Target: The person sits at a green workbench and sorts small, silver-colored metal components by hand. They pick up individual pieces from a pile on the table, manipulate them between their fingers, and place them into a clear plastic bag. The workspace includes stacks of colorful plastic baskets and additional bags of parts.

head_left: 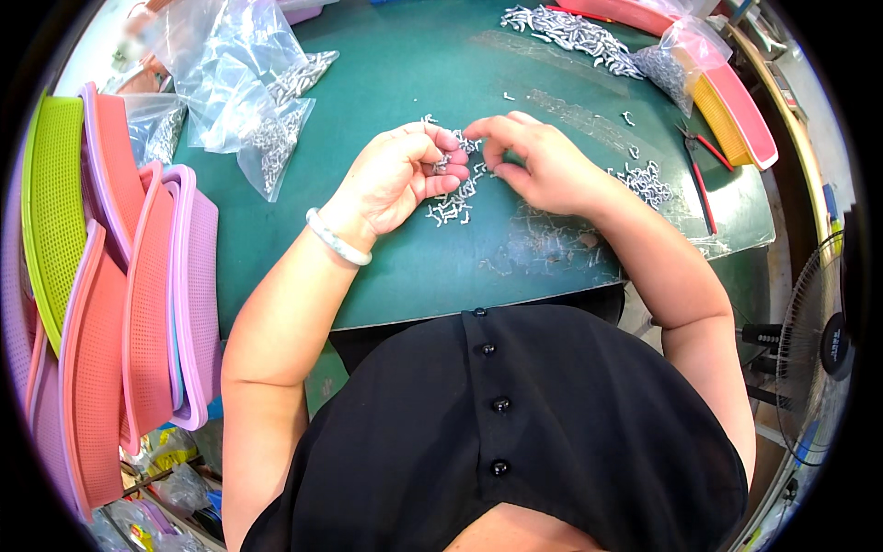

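My left hand (pixel 395 175) is turned palm up over the green table, its fingers curled around a few small bent metal pieces (pixel 441 165). A pale bangle (pixel 337 239) circles that wrist. Opposite it, my right hand (pixel 544 167) hovers with bent fingers, index fingertip and thumb apart. Nothing shows between them. Below and between both hands lies a loose scatter of the same silvery pieces (pixel 451 210). More pieces sit beyond the left fingertips, close to my right index finger. Another small heap (pixel 647 184) rests beside my right wrist.
Clear plastic bags (pixel 276 138) of metal parts lie at the far left. Stacked plastic baskets (pixel 101 276) crowd the table's left side. A larger heap of parts (pixel 575 37), a pink-and-yellow basket (pixel 727 110) and red-handled pliers (pixel 701 175) occupy the right. A fan (pixel 809 345) stands near my right elbow.
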Demonstrator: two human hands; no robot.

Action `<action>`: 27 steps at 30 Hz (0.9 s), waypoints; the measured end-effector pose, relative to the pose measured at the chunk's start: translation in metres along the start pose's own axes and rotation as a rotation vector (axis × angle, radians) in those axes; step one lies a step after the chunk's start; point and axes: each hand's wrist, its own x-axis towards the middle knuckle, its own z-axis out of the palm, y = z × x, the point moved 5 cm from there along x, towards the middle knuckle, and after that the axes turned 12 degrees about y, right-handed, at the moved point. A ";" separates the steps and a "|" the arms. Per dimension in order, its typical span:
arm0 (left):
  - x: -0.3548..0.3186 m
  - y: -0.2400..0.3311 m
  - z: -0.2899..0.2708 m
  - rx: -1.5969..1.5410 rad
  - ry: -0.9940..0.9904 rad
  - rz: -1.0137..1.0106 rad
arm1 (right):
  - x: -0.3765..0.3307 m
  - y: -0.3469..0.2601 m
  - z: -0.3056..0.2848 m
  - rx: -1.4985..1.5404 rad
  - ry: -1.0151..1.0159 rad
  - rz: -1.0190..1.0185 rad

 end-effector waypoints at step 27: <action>-0.007 -0.010 0.011 0.061 -0.044 -0.091 | -0.002 -0.012 -0.010 0.243 0.149 0.016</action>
